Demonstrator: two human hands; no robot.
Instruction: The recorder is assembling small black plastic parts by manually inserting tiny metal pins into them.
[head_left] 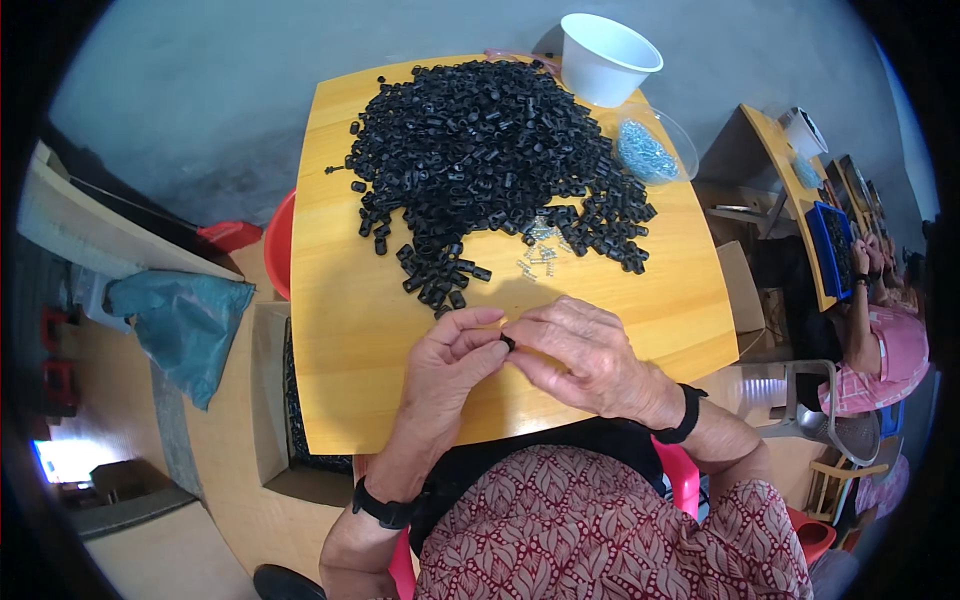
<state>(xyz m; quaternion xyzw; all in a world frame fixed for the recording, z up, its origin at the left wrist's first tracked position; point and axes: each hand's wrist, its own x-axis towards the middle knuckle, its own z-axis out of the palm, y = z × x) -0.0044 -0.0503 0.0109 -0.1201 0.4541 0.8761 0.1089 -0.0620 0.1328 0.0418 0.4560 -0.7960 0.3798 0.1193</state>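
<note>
Over the near part of the yellow table, my two hands meet fingertip to fingertip. Thumb and fingers of my left hand point(455, 360) pinch a small black plastic part point(508, 342). My right hand point(580, 355) is closed at the same part, its thumb and forefinger pressed near it; whatever lies between those fingertips is too small to make out. Just beyond my hands lie several loose small silvery springs point(540, 255). Behind them spreads a large heap of black plastic parts point(480, 150), with some scattered toward me.
A white tub point(608, 60) and a clear bowl of silvery springs point(645, 150) stand at the table's point(640, 330) far right. Left of the table are a red basin point(280, 245), a cardboard box point(268, 400) and a green bag point(190, 320). At right, another person works by a blue tray point(832, 250).
</note>
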